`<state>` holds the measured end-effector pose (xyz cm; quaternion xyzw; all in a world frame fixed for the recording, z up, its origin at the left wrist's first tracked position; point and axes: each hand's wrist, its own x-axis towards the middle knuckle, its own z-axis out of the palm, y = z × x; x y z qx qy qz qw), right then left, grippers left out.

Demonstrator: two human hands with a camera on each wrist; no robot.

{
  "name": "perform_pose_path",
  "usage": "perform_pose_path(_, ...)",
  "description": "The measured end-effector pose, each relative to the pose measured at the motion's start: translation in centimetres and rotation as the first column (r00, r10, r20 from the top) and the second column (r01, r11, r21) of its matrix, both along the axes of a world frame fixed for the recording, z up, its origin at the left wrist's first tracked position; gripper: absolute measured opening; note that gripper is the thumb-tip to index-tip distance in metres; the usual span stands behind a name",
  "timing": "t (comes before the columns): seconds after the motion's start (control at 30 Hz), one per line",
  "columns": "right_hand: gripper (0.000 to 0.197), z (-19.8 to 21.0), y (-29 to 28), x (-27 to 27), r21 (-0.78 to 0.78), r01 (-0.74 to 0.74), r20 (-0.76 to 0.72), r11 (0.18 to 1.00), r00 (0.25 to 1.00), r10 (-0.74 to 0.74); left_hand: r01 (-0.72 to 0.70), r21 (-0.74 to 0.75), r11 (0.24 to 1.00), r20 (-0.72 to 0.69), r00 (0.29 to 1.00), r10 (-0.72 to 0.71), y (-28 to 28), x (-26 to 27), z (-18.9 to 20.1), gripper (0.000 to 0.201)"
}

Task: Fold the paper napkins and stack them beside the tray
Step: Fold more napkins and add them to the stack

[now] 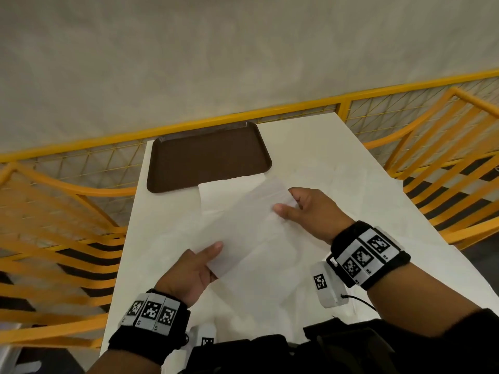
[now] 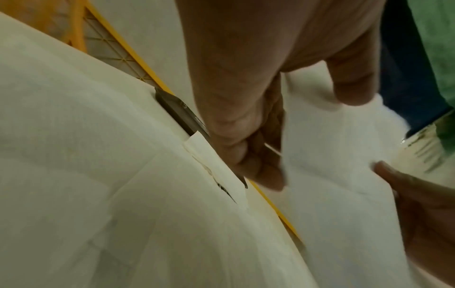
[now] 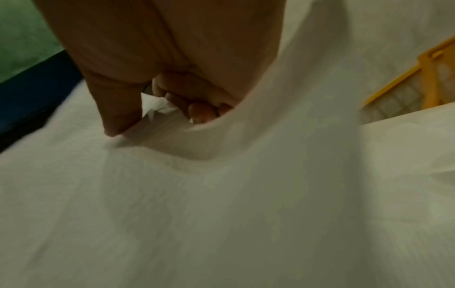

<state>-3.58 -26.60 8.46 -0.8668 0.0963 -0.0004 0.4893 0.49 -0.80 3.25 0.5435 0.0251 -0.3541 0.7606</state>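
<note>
A white paper napkin point(image 1: 243, 225) is held above the white table point(image 1: 337, 168), stretched diagonally between both hands. My left hand point(image 1: 199, 263) pinches its near-left corner with the thumb on top. My right hand point(image 1: 299, 209) pinches its far-right end, thumb on top and fingers curled below. In the right wrist view the napkin point(image 3: 221, 194) fills the frame and the fingers point(image 3: 199, 113) curl into its edge. The left wrist view shows the held napkin point(image 2: 332, 175) and more white napkin paper point(image 2: 98, 175) lying on the table. A brown tray point(image 1: 208, 157) lies at the table's far left, with white napkins point(image 1: 229, 190) against its near edge.
Yellow-orange metal chairs point(image 1: 54, 238) stand on both sides of the table. A yellow mesh railing point(image 1: 378, 106) runs behind it, in front of a pale wall. More napkin paper point(image 1: 270, 279) lies flat on the table under the hands.
</note>
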Motion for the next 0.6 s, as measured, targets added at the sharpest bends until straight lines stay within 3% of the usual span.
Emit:
perform_pose_path(0.1, 0.026, -0.4, -0.5, -0.1, 0.155, 0.051, 0.019, 0.987, 0.998, -0.055, -0.115, -0.009, 0.993, 0.010, 0.993, 0.115, -0.1, 0.5, 0.8, 0.043)
perform_pose_path(0.13, 0.024, -0.5, -0.6, -0.2, 0.196, 0.066, 0.026, 0.978, 0.997, -0.072, -0.104, 0.006, 0.995, 0.038, 0.994, 0.104, -0.1, 0.7, 1.0, 0.043)
perform_pose_path(0.23, 0.019, -0.9, -0.9, -0.4, 0.276, 0.087, 0.046, 0.957, 0.994, -0.103, 0.025, 0.114, 0.993, 0.129, 0.991, -0.039, 0.2, 1.0, 1.5, 0.073)
perform_pose_path(0.4, 0.027, -1.0, -1.3, -1.1, 0.303, 0.020, -0.050, 0.953, 0.999, -0.005, -0.071, 0.263, 0.962, 0.247, 0.969, 0.004, 0.0, 1.4, 2.1, 0.025)
perform_pose_path(0.47, 0.023, -1.1, -1.4, -1.6, 0.262, -0.025, -0.102, 0.965, 0.993, 0.053, -0.087, 0.284, 0.955, 0.278, 0.960, 0.005, 0.2, 1.7, 2.4, 0.022)
perform_pose_path(0.6, 0.017, -1.9, -1.6, -2.0, 0.290, 0.038, -0.102, 0.956, 0.995, -0.009, -0.078, 0.321, 0.944, 0.319, 0.947, -0.030, 0.9, 2.3, 3.2, 0.022)
